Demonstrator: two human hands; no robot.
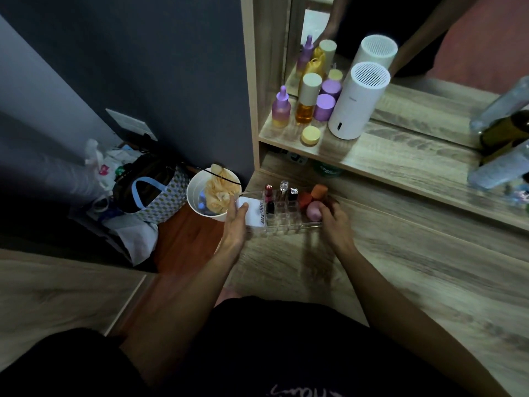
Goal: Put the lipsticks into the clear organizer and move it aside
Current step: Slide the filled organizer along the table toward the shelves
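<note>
**Wood-grain table, both hands on the organizer**

Wood-grain table (400,253) carries the clear organizer (286,222) near its left edge. Both arms reach forward: the left hand (236,217) grips the organizer's left end over a white box (253,212), and the right hand (333,217) clasps its right end. Lipsticks (269,193) stand upright in its slots beside makeup sponges (313,200).

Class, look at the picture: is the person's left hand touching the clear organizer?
Touching. The head view shows the left hand wrapped around the left end of the clear organizer, thumb on the white box in it.
</note>
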